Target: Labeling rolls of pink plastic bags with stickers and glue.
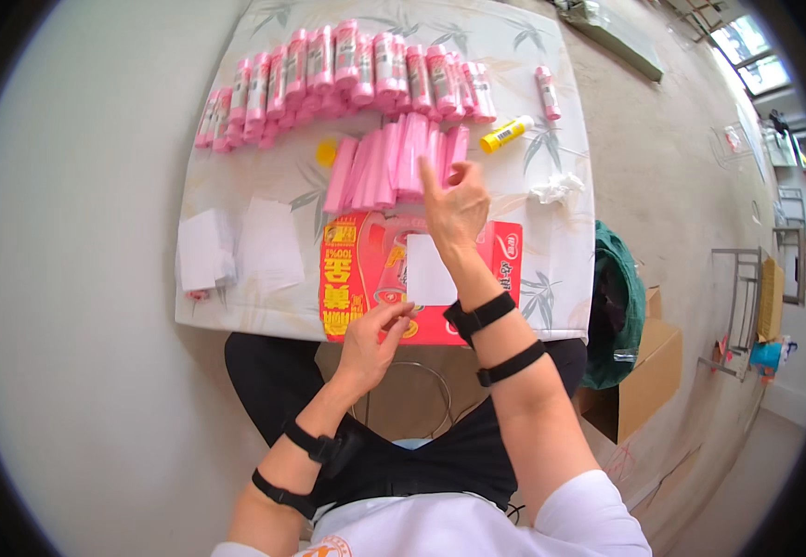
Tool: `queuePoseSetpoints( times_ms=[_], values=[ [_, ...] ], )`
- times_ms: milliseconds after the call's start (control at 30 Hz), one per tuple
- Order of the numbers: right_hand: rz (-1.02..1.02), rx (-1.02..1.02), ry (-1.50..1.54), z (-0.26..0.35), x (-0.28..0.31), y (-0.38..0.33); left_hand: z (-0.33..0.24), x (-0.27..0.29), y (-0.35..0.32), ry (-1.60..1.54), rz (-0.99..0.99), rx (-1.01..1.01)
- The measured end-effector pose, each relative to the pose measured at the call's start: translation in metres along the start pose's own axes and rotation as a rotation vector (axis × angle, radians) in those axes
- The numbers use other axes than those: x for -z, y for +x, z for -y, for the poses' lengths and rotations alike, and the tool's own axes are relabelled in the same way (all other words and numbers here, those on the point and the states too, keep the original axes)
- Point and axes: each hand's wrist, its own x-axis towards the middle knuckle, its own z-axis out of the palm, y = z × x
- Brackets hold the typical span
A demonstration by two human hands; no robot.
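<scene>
Seen from above at a small counter [236,316]: a long row of finished pink rolls [347,70] along the far edge, unrolled pink strips [394,167] nearer, right hand [457,209] reaching there with fingers loosely spread, left hand [370,343] pinching nothing visible, several strips apparently left.

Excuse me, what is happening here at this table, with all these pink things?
A seated person works at a small table with a leaf-patterned cover. The right hand is raised, fingers spread, over a group of plain pink rolls. The left hand touches the near edge of a red printed sheet carrying a white paper slip. A long row of labelled pink rolls lies at the far side, beside a yellow glue stick. More white slips lie to the left.
</scene>
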Motion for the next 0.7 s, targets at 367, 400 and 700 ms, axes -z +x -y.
queuePoseSetpoints(
  times_ms=[367,400,700],
  values=[
    [-0.092,-0.349,-0.283,-0.064,-0.005,0.17,0.012,0.009,-0.025,0.0,-0.023,0.102],
    [-0.1,-0.355,-0.292,-0.072,-0.004,0.181,0.015,0.005,-0.022,-0.006,-0.011,0.102],
    [-0.101,0.068,0.206,-0.078,0.027,0.103,0.007,-0.006,-0.02,-0.042,0.021,0.108]
  ],
)
